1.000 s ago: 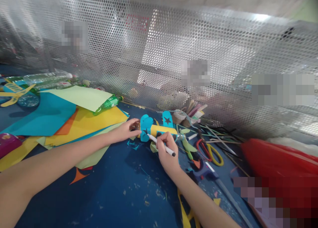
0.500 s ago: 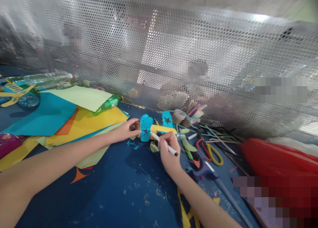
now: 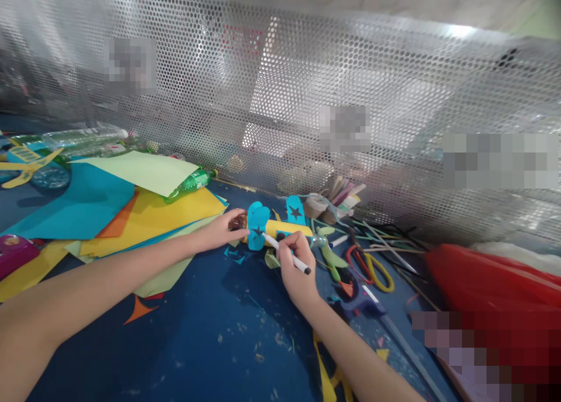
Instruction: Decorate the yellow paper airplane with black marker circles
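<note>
Hands: two, both bare, both at the centre of the blue table [image 3: 210, 355].
Left hand [image 3: 225, 227]: one; thumb and fingers clamped on the left end of the bottle model.
Right hand [image 3: 300, 267]: one; fingers pinched together on a white marker [image 3: 295, 263], dark end toward the wearer.
Bottle model [image 3: 274, 226]: one, wrapped in yellow and blue paper, lying on its side between the hands, clear neck to the right.
Stars: two dark ones visible, one on the upright blue flap [image 3: 294, 203], one on the blue paper at the left end.
Marker tip: one, at the lower star's right edge; contact cannot be told.
Handle loops: two right of the model, one red [image 3: 354, 262], one yellow [image 3: 391, 282]; whether one pair of scissors, unclear.
Green bottle [image 3: 195, 182]: one, partly under a pale green sheet [image 3: 140, 169].
Red bag [image 3: 491, 279]: one, far right.
Perforated screen [image 3: 175, 98]: one, behind everything.
</note>
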A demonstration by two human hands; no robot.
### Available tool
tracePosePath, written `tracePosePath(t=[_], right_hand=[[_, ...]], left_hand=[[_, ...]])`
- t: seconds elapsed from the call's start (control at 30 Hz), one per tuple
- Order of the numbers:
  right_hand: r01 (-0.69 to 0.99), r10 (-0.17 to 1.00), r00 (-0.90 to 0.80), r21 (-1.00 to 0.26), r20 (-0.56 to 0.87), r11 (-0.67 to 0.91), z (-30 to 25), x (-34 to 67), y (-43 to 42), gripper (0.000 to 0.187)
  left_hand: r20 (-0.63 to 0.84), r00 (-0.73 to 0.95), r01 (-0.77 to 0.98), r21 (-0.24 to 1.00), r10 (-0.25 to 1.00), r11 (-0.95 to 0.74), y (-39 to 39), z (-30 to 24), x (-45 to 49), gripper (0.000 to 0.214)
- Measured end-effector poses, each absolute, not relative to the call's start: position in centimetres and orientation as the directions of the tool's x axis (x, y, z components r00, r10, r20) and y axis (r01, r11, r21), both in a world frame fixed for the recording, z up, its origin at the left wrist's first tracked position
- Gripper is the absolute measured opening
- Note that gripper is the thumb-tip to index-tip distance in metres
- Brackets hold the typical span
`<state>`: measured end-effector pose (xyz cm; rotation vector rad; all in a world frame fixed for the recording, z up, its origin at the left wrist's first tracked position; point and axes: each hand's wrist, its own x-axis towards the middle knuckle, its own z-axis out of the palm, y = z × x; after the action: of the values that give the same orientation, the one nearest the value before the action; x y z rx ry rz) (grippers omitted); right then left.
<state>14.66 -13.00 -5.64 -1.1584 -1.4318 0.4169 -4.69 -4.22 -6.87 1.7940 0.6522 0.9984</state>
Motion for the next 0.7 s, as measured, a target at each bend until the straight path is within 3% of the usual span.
tracePosePath(t=[0.7], right_hand=[[0.42, 0.81, 0.181, -0.789, 0.557, 0.448, -5.8, 14.8, -13.04, 0.018]], left_hand=[[0.355, 0.529, 0.003, 0.908, 0.771, -0.419, -4.18, -6.95, -4.77, 0.045]])
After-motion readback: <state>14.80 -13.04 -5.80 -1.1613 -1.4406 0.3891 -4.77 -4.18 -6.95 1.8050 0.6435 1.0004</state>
